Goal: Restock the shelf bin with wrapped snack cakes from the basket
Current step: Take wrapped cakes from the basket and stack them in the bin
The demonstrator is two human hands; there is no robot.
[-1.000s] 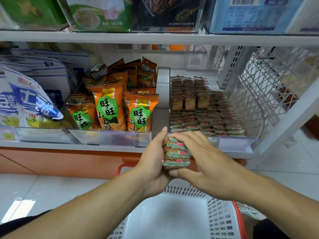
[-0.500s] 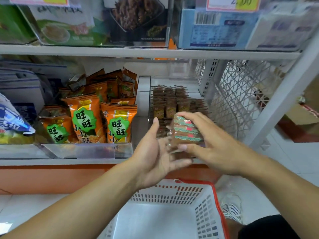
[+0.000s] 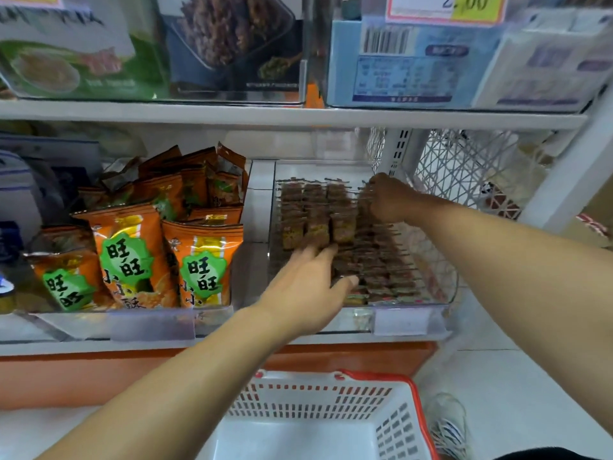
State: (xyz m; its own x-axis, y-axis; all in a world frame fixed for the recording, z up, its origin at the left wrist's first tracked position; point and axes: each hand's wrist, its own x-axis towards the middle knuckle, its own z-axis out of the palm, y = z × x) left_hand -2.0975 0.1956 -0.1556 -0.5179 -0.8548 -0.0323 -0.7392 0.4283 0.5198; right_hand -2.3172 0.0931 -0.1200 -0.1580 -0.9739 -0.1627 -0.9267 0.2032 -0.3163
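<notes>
Head view is looking down past two bare forearms toward a clear shelf bin (image 3: 408, 322), the landmark here. Nearest the camera, below and in front of the bin, a white basket (image 3: 331, 410) with a red rim is sitting on the pale floor, and what shows of its bottom is lying bare. Just right of the basket, a striped shoe (image 3: 446, 426) is showing on the floor. Reaching over the bin's front left corner, the left hand (image 3: 306, 290) is lying with fingers straight and spread, fingertips touching the front rows of wrapped snack cakes (image 3: 374, 260) and gripping nothing. The cakes are filling the bin in tight rows from front to back. Deeper in, at the bin's right rear, the right hand (image 3: 389, 199) is curling its fingers down among the back rows; it is blurred, and whether it is gripping any cakes I cannot tell. Left of the bin, orange snack bags (image 3: 132, 257) with green labels are standing in a neighbouring clear tray. Right of the bin, a white wire mesh panel (image 3: 464, 167) is closing off the shelf end. Above the bin, the upper shelf (image 3: 298, 116) is carrying boxed goods and a yellow price tag (image 3: 446, 6).
</notes>
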